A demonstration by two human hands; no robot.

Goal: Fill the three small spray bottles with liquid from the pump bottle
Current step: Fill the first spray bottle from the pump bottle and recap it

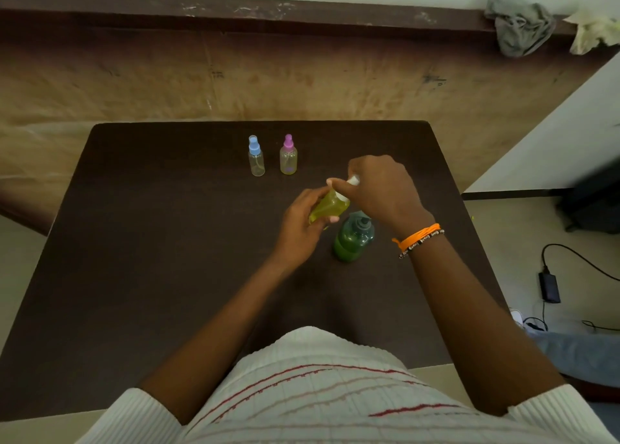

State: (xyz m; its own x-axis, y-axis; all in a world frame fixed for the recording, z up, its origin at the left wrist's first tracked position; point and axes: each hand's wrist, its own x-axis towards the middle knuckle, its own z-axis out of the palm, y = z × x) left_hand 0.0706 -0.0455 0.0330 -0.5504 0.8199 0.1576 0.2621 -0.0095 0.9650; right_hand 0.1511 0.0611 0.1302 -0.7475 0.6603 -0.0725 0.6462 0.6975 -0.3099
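My left hand [302, 224] grips the yellow-filled bottle [329, 206]; my right hand [379, 188] pinches its white cap [353, 181]. On the dark table [151, 242], the green pump bottle [353, 239] stands at five o'clock of it.

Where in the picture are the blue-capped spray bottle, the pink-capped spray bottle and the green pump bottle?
blue-capped spray bottle [256, 164], head view, on its clear body.
pink-capped spray bottle [288, 162], head view, on its clear body.
green pump bottle [352, 240], head view, on its green body.

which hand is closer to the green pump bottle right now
Right. The right hand works at the top of the yellow-filled spray bottle, its wrist passing just above the green pump bottle. The left hand grips that spray bottle, left of the pump bottle.
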